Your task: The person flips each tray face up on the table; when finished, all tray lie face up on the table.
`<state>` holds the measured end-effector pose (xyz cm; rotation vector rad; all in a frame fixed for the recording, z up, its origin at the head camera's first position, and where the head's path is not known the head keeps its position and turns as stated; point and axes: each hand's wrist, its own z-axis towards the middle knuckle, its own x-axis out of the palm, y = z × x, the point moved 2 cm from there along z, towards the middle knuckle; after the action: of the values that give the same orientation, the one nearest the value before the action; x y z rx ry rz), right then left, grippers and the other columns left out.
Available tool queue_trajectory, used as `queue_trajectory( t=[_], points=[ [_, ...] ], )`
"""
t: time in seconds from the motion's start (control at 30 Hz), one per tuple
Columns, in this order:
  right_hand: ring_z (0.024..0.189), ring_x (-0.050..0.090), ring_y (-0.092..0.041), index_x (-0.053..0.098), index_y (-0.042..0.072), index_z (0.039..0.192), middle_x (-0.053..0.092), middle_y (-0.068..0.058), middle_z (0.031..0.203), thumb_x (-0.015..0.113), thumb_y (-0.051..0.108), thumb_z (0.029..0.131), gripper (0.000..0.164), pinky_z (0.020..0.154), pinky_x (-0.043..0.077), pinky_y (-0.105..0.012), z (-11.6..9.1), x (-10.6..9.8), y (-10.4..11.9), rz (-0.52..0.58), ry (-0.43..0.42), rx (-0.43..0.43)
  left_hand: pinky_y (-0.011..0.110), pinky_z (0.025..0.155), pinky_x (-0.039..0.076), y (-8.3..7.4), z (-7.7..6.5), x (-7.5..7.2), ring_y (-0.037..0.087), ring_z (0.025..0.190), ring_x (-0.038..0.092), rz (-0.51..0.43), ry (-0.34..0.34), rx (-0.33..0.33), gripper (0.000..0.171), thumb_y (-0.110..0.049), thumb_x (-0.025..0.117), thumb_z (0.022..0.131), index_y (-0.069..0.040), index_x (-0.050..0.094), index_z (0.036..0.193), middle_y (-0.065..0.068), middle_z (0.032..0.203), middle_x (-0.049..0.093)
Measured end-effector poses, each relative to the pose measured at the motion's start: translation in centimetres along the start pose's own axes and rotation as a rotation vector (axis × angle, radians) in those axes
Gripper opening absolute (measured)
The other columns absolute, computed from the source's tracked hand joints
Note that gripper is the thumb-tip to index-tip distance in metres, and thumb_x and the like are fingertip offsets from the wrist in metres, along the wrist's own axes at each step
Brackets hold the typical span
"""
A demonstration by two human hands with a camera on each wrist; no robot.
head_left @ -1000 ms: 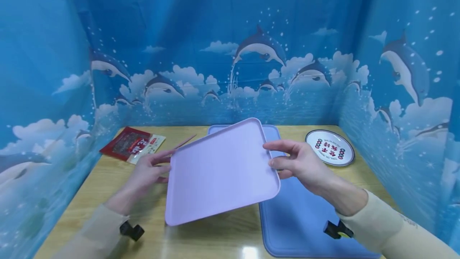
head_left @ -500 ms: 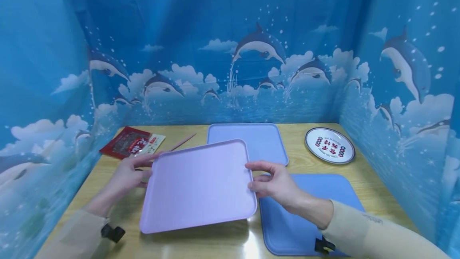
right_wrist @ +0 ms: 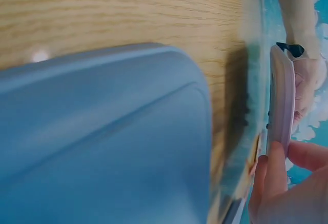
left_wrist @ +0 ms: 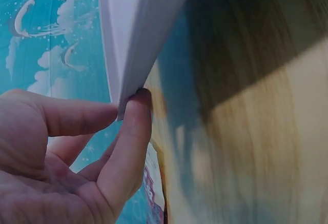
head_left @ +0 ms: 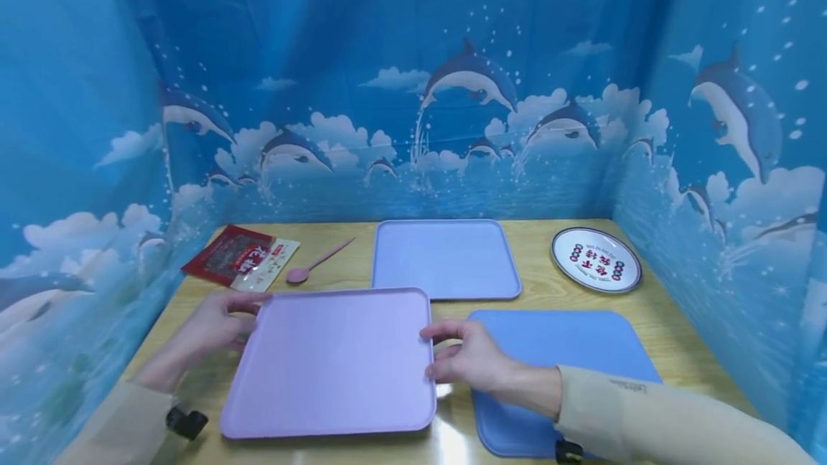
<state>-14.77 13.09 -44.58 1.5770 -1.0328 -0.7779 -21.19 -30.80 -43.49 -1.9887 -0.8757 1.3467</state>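
Note:
Between my two hands is a light purple rectangular tray (head_left: 336, 361) with a low rim. My left hand (head_left: 216, 329) pinches its left edge near the far corner; in the left wrist view, thumb and fingers (left_wrist: 134, 131) close on the rim. On the opposite side, my right hand (head_left: 468, 357) pinches the right edge, as the right wrist view also shows. The tray hangs above the wooden table, and its shadow falls on the wood in the left wrist view. Just right of it lies a blue tray (head_left: 562, 350), partly covered by my right forearm.
A lavender tray (head_left: 446, 257) lies at the back middle. A pink spoon (head_left: 316, 264) and a red and cream food packet (head_left: 242, 258) are at the back left. The white plate (head_left: 596, 260) with red lettering sits back right. A dolphin-print curtain (head_left: 400, 92) surrounds the wooden table (head_left: 536, 301).
Both hands have brought the light purple tray left, down and nearer, and it has levelled out. The lavender tray and the spoon, partly covered before, now show fully.

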Motion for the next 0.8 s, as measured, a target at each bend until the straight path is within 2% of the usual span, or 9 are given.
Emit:
queue_trajectory(
  t=[0.13, 0.23, 0.33, 0.43, 0.5, 0.67, 0.73, 0.8],
  points=[
    [0.083, 0.078, -0.013, 0.066, -0.013, 0.140, 0.076, -0.021, 0.118, 0.079, -0.016, 0.079, 0.063, 0.081, 0.071, -0.027, 0.4, 0.4, -0.9, -0.044, -0.020, 0.028, 0.045, 0.085, 0.073, 0.3, 0.4, 0.1, 0.026, 0.113, 0.075, 0.003, 0.022, -0.043, 0.066, -0.006, 0.070, 0.102, -0.002, 0.053, 0.165, 0.036, 0.152, 0.062],
    [0.076, 0.076, -0.013, 0.069, -0.009, 0.138, 0.077, -0.019, 0.113, 0.081, -0.017, 0.076, 0.064, 0.074, 0.071, -0.028, 0.6, 0.7, -1.4, -0.108, -0.043, 0.052, 0.045, 0.085, 0.073, 0.6, 0.8, 0.2, 0.029, 0.115, 0.074, 0.006, 0.028, -0.062, 0.066, -0.004, 0.070, 0.101, -0.002, 0.053, 0.165, 0.036, 0.151, 0.062],
    [0.072, 0.072, -0.013, 0.073, -0.005, 0.136, 0.078, -0.017, 0.115, 0.085, -0.017, 0.072, 0.066, 0.068, 0.070, -0.031, 0.9, 1.0, -1.7, -0.186, -0.059, 0.060, 0.045, 0.083, 0.073, 0.8, 1.0, 0.3, 0.030, 0.115, 0.074, 0.026, 0.021, -0.065, 0.066, -0.003, 0.071, 0.100, -0.003, 0.055, 0.163, 0.036, 0.149, 0.063],
    [0.076, 0.069, -0.016, 0.074, -0.003, 0.135, 0.075, -0.017, 0.122, 0.088, -0.016, 0.069, 0.068, 0.066, 0.071, -0.035, 1.1, 1.1, -1.8, -0.251, -0.063, 0.049, 0.045, 0.082, 0.073, 1.0, 1.1, 0.4, 0.029, 0.113, 0.075, 0.034, 0.011, -0.056, 0.065, -0.002, 0.072, 0.099, -0.002, 0.057, 0.162, 0.037, 0.146, 0.065],
    [0.084, 0.069, -0.019, 0.075, -0.004, 0.134, 0.074, -0.017, 0.124, 0.089, -0.016, 0.067, 0.069, 0.066, 0.072, -0.037, 1.3, 1.1, -1.8, -0.293, -0.072, 0.027, 0.045, 0.082, 0.073, 1.1, 1.1, 0.4, 0.028, 0.112, 0.076, 0.027, 0.007, -0.049, 0.065, -0.001, 0.071, 0.098, -0.001, 0.057, 0.162, 0.037, 0.146, 0.066],
    [0.106, 0.069, -0.024, 0.076, -0.005, 0.131, 0.075, -0.017, 0.122, 0.092, -0.014, 0.065, 0.068, 0.066, 0.069, -0.030, 1.6, 0.8, -1.5, -0.418, -0.102, -0.022, 0.046, 0.082, 0.074, 1.3, 1.1, 0.6, 0.025, 0.107, 0.077, 0.000, 0.008, -0.026, 0.067, 0.003, 0.070, 0.096, 0.002, 0.055, 0.161, 0.038, 0.143, 0.067],
    [0.102, 0.070, -0.023, 0.075, -0.005, 0.131, 0.075, -0.018, 0.121, 0.092, -0.014, 0.065, 0.069, 0.065, 0.069, -0.029, 1.7, 0.8, -1.5, -0.437, -0.100, -0.024, 0.045, 0.081, 0.074, 1.4, 1.2, 0.7, 0.025, 0.105, 0.077, -0.002, 0.005, -0.022, 0.068, 0.004, 0.071, 0.095, 0.003, 0.055, 0.161, 0.039, 0.141, 0.068],
    [0.091, 0.070, -0.021, 0.074, -0.007, 0.132, 0.074, -0.018, 0.121, 0.090, -0.014, 0.065, 0.070, 0.063, 0.069, -0.030, 1.7, 0.7, -1.5, -0.438, -0.086, -0.022, 0.045, 0.080, 0.073, 1.5, 1.3, 0.8, 0.025, 0.105, 0.077, 0.007, -0.005, -0.027, 0.068, 0.004, 0.071, 0.094, 0.004, 0.055, 0.160, 0.039, 0.140, 0.068]
  ],
)
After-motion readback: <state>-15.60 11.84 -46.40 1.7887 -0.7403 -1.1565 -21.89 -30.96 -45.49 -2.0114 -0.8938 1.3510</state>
